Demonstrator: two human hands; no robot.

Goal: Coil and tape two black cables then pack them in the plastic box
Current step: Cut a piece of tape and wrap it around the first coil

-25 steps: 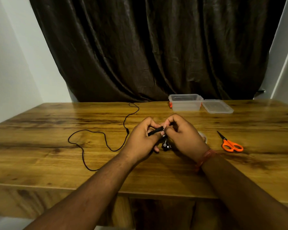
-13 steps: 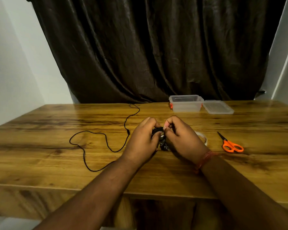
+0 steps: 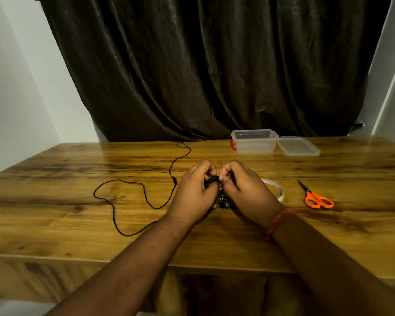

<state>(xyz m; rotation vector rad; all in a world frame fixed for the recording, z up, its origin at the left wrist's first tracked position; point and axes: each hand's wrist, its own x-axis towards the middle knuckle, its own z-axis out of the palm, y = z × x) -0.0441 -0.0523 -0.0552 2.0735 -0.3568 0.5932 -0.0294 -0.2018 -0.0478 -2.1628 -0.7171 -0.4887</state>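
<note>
My left hand (image 3: 193,192) and my right hand (image 3: 243,189) meet over the middle of the wooden table (image 3: 55,236), both gripping a small black coiled cable (image 3: 211,180); its plug ends (image 3: 224,201) hang down between my palms. Most of the coil is hidden by my fingers. A second thin black cable (image 3: 144,192) lies loose in wide loops to the left, running back toward the curtain. A roll of clear tape (image 3: 276,190) lies flat just behind my right hand. The open clear plastic box (image 3: 254,142) stands at the back, its lid (image 3: 298,147) beside it on the right.
Orange-handled scissors (image 3: 316,197) lie to the right of the tape roll, blades pointing away from me. A dark brown curtain (image 3: 203,65) hangs behind the table's far edge. White walls flank both sides.
My hands have closed in around the coil, and the black end that stuck out between my fingers a second ago is now tucked in. The loose cable's near loop shifted slightly.
</note>
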